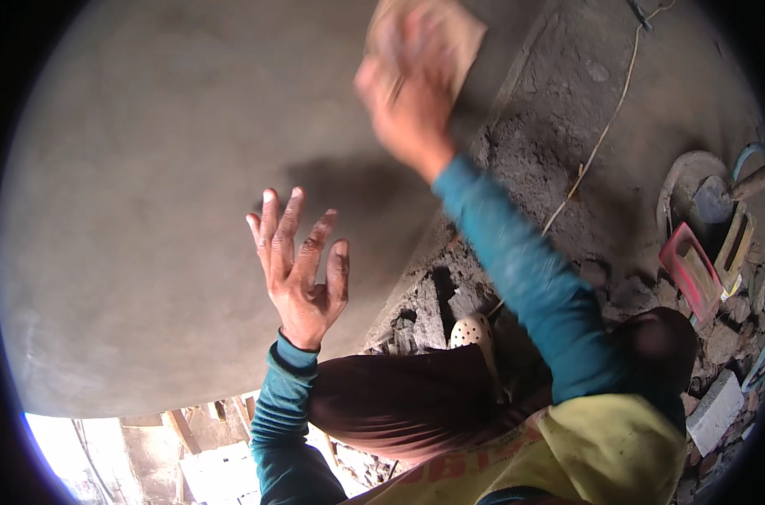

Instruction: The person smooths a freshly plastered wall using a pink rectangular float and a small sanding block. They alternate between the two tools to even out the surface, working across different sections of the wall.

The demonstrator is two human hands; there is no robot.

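Against the grey plastered wall (pixel 147 168), the right hand (pixel 407 93) presses a flat tan float (pixel 437 29) to the surface near the top of the view — its grip is closed around the tool, though hand and float are blurred, so the exact finger hold cannot be made out. The left hand (pixel 302 261) is held lower down, fingers spread wide and holding nothing, its palm turned to the wall; whether it touches the plaster I cannot tell. Both forearms wear teal sleeves, and a yellow garment (pixel 601 446) shows at the lower edge.

The step in hand looks like smoothing the wet face of the wall with the float. By my judgement the next pass calls for even pressure with the float kept flat, so that its edge does not dig in.

On the rough ground to the right lie a thin cord (pixel 605 126), a pink tray (pixel 689 269), a trowel (pixel 723 195) in a round pan (pixel 675 181), and a pale perforated clog (pixel 471 331) — all well apart from the hands.
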